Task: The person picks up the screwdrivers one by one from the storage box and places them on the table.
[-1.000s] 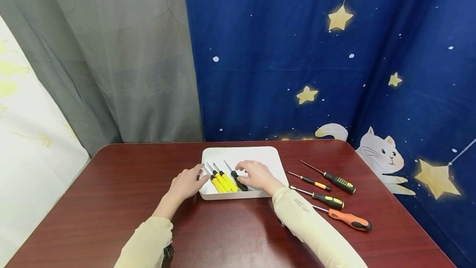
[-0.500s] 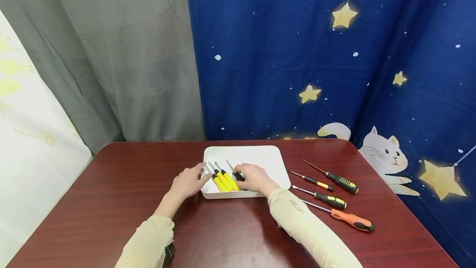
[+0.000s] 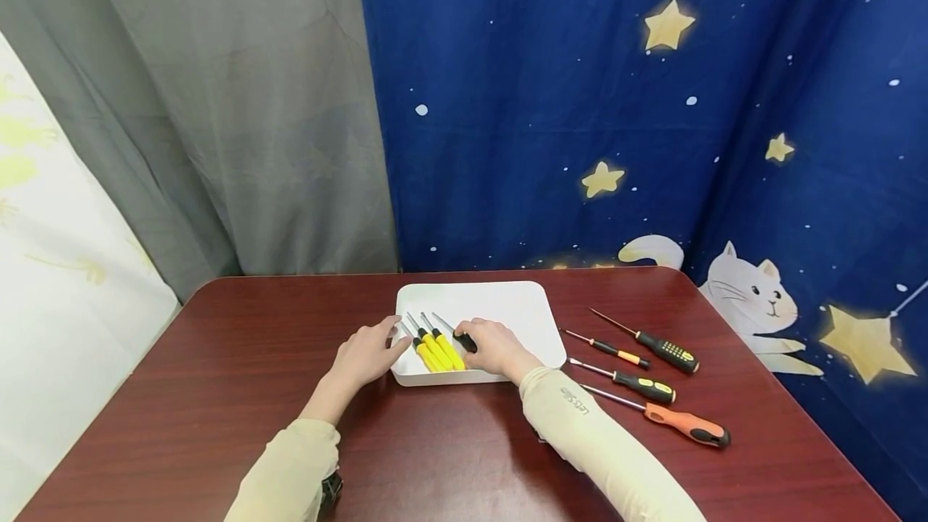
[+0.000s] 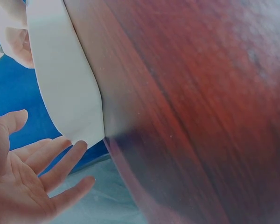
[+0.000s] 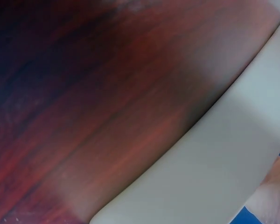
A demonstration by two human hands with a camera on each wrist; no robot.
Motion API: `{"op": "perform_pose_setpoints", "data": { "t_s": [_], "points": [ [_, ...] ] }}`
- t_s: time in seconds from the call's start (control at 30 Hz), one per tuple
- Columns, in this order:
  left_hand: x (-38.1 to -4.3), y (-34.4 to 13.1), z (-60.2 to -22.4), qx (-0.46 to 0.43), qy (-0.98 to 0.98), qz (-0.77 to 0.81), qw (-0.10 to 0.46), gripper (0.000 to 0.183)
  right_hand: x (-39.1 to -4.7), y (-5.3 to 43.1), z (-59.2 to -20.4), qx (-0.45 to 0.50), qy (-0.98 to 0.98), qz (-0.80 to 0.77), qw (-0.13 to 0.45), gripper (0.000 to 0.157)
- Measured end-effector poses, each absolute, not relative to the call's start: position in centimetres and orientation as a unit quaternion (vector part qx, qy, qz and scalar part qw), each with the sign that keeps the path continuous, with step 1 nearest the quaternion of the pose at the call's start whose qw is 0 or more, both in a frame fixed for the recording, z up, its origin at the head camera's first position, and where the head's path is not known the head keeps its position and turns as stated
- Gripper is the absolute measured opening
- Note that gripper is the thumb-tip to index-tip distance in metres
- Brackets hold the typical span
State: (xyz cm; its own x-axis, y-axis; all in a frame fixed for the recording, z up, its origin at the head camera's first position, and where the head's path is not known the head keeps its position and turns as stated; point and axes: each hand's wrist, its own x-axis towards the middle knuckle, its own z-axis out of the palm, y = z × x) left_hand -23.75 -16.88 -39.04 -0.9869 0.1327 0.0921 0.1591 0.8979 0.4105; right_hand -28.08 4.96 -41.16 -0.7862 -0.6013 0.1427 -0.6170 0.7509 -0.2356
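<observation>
A shallow white tray (image 3: 518,300) stands on the dark red table. In it lie several yellow-handled screwdrivers (image 3: 440,350) side by side, shafts toward the back. Just to their right is a black-handled screwdriver (image 3: 465,341); my right hand (image 3: 496,347) grips its handle and hides the rear part. My left hand (image 3: 365,355) rests at the tray's left side, thumb and fingers spread. The left wrist view shows the left hand (image 4: 30,172) with its fingertips at the corner of the tray's outer wall (image 4: 63,70). In the right wrist view, the tray wall (image 5: 200,163) mostly hides the right hand.
Right of the tray, several screwdrivers lie on the table: a black one with yellow dots (image 3: 667,352), a slim orange-and-black one (image 3: 616,353), a black-and-yellow one (image 3: 645,387) and a large orange one (image 3: 685,423). Curtains (image 3: 507,103) hang behind the table's far edge.
My right hand has come down onto the black-handled screwdriver and taken hold of it. The screwdriver's tip has shifted left toward the yellow ones. The left hand stays at the tray's side.
</observation>
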Motion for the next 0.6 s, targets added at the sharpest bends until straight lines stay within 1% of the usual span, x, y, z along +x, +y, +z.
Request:
{"op": "perform_pose_setpoints", "data": {
  "t_s": [0.23,0.6],
  "points": [
    [-23.84,-16.85,-39.16,-0.075,-0.974,-0.213,0.030,0.051,-28.08,5.04,-41.35,0.338,-0.930,0.134,0.056,0.033],
    [-23.73,-16.86,-39.06,-0.073,-0.975,-0.209,0.029,0.052,-28.19,5.67,-41.49,0.337,-0.931,0.131,0.061,0.033]
  ]
}}
